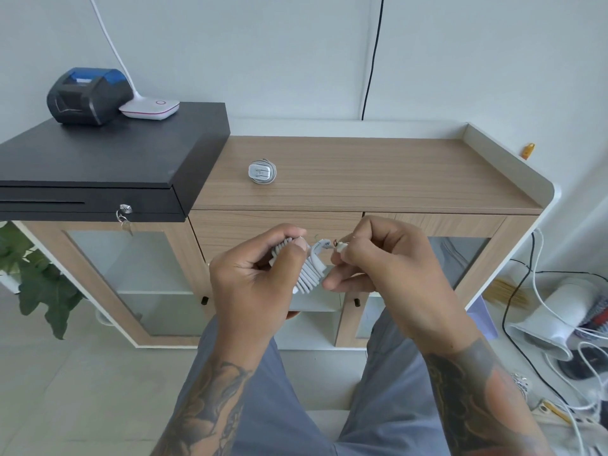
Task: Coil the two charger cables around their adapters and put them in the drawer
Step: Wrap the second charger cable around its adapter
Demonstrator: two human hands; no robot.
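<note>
Charger: white cable in tight ribbed loops around its adapter, gripped in left hand; right hand pinches the plug end. Second charger, coiled, rests on woodgrain cabinet top, above closed drawer.

No text, label, brand or number can be read anywhere. The nearest thing to a sign is a small red ring mark on the flat white lamp base, far up and to the left of the hands; it carries no letters. Marks on the white wound adapter on the wooden counter above the hands are too small to read.
</note>
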